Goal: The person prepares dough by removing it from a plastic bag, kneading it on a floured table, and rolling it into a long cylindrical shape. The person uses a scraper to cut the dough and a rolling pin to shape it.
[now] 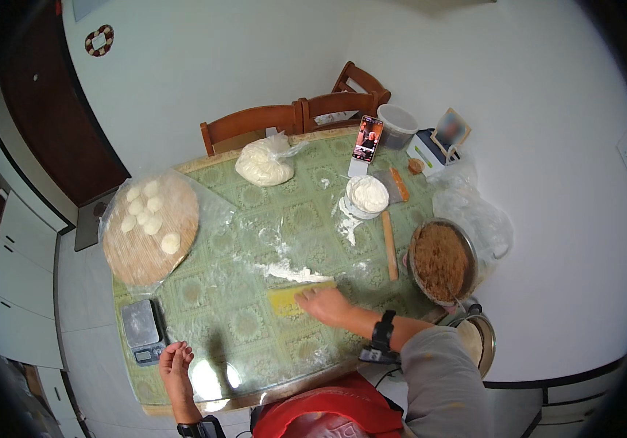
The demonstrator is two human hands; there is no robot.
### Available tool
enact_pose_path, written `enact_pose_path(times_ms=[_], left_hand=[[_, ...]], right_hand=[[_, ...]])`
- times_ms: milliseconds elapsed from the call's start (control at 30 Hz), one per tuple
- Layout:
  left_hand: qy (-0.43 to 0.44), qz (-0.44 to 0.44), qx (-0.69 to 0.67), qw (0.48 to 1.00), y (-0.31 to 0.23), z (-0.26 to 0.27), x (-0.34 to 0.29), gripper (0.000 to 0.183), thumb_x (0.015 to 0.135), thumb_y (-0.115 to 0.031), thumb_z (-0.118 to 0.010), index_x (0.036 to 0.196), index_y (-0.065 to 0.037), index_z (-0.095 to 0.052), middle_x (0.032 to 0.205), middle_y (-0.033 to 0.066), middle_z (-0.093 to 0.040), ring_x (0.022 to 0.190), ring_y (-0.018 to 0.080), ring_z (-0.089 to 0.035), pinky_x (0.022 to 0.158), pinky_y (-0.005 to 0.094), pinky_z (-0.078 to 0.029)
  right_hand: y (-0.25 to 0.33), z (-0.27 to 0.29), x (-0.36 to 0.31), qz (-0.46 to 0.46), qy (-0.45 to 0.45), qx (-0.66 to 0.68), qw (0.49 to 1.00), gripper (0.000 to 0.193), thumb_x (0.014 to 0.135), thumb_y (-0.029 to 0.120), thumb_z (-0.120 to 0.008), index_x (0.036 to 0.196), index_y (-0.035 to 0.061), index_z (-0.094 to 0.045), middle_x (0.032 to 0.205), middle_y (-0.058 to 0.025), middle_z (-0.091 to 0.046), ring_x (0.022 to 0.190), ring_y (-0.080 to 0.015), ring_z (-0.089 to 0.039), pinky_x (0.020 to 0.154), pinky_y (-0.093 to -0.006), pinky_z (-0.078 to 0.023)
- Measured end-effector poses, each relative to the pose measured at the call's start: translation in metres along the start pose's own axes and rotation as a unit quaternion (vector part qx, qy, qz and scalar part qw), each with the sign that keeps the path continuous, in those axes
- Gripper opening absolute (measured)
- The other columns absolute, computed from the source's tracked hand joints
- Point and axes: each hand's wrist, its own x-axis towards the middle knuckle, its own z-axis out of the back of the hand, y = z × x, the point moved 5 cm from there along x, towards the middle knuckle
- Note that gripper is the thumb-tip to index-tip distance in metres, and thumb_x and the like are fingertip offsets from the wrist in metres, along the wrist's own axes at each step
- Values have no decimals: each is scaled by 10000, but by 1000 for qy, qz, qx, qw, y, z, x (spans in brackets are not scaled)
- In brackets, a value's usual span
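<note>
My right hand point(322, 304) presses a flat yellow dough scraper point(284, 301) against the tabletop near the middle. Along the scraper's far edge lies a ridge of white flour point(291, 273). Beside the kitchen scale point(142, 330) at the near left, my left hand point(175, 363) hovers with its fingers curled together and nothing visible in them. The scale's grey plate carries nothing. On a round wooden board point(131, 255) under clear plastic, several pale dough pieces point(151, 224) rest at the far left.
A flour tub point(366, 196), rolling pin point(390, 247) and metal bowl of brown filling point(441, 261) stand to the right. A bag of dough point(264, 163) and a propped phone point(366, 139) are at the back. Another pot point(487, 336) stands off the table's near-right corner. Chairs point(255, 123) line the far edge.
</note>
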Motion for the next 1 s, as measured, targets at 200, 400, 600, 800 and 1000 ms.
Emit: enact_pose_path(times_ms=[200, 400, 600, 800, 1000], left_hand=[[35, 17, 62, 997, 0, -60, 13, 140, 919, -91, -570, 1028, -8, -599, 1017, 90, -638, 884, 158, -616, 785, 269, -512], [60, 20, 102, 993, 2, -107, 28, 149, 911, -90, -574, 1028, -6, -613, 1005, 88, -656, 909, 168, -627, 800, 286, -504], [123, 29, 128, 984, 10, -148, 51, 160, 915, -77, -568, 1051, -4, -612, 1031, 70, -652, 922, 156, -619, 814, 272, -483], [177, 26, 141, 974, 13, -182, 74, 172, 927, -82, -555, 1073, -3, -603, 1069, 66, -644, 943, 152, -610, 830, 273, -472], [188, 45, 139, 971, 25, -187, 89, 172, 932, -82, -549, 1076, -4, -598, 1069, 68, -644, 953, 153, -607, 836, 279, -472]], right_hand=[[-22, 0, 6, -34, 2, -26, 999, 355, 755, 93, -554, 1097, 1, -572, 931, -154, -613, 738, -292, -626, 581, -386, -517], [-69, 2, 32, -57, -35, -30, 997, 369, 743, 92, -569, 1104, 15, -580, 942, -139, -627, 758, -269, -631, 581, -382, -515], [-56, -4, 33, -14, -42, -55, 997, 368, 734, 117, -576, 1092, 33, -593, 890, -100, -607, 798, -249, -625, 602, -368, -521], [-113, -1, 51, -67, -58, -43, 995, 403, 748, 121, -574, 1142, 36, -582, 1062, -113, -618, 874, -256, -623, 671, -374, -520], [-89, 9, 29, -30, -34, -3, 999, 435, 753, 96, -575, 1182, 30, -558, 1167, -126, -596, 1010, -277, -594, 790, -394, -486]])
